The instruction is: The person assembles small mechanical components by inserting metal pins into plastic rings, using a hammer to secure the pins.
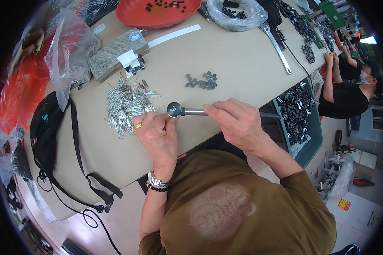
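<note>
My right hand (241,125) is closed around the shaft of a ratchet wrench (191,111), with its dark handle running out to the right behind the wrist. The wrench's round black head lies right at the fingertips of my left hand (158,138). Those left fingers are bent and pinched together against the head's lower left side; whatever they grip is hidden. Beside the left hand spreads a pile of thin shiny metal pins (125,106). Farther off, a cluster of small dark round pieces (202,80) lies on the table (174,59).
At the back are a red bowl (157,19) with small black parts, a clear bag (238,17) and a combination wrench (278,49). A stone block (115,53) and black bag (47,127) lie left. A green bin (312,140) of parts and a co-worker (344,91) are right.
</note>
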A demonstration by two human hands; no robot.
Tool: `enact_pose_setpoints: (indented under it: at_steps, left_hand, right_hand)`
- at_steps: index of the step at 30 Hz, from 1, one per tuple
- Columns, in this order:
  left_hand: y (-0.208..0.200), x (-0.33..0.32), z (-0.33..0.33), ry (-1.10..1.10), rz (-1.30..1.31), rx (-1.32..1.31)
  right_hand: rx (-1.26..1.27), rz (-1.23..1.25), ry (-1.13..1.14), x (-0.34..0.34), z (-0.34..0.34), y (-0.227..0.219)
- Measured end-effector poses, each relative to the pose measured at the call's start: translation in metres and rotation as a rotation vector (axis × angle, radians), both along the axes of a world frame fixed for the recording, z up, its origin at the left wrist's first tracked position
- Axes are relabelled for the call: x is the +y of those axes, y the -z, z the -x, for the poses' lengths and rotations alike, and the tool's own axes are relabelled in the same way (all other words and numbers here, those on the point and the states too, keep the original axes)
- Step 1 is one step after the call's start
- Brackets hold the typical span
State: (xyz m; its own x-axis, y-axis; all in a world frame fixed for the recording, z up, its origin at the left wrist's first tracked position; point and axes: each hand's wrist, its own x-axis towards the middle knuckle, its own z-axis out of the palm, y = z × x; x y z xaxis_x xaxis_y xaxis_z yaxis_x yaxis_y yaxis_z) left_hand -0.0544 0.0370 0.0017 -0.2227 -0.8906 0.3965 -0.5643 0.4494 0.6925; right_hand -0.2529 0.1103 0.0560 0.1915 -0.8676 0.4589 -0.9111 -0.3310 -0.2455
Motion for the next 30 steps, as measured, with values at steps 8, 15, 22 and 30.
enact_pose_setpoints:
  at_steps: [8, 15, 22, 30]
  left_hand:
    - [0.000, -0.005, 0.000, 0.004, -0.011, -0.007]
    - [-0.006, -0.002, 0.000, 0.008, 0.032, -0.028]
    - [-0.030, -0.033, 0.024, 0.034, 0.085, -0.058]
    - [-0.076, -0.182, 0.069, 0.080, 0.056, -0.056]
  right_hand:
    - [0.003, -0.010, 0.002, -0.004, -0.002, -0.001]
    - [-0.300, 0.135, 0.113, -0.006, 0.014, -0.002]
    - [-0.520, -0.207, 0.654, -0.003, 0.078, 0.020]
    - [-0.276, -0.146, 0.693, -0.017, 0.089, 0.036]
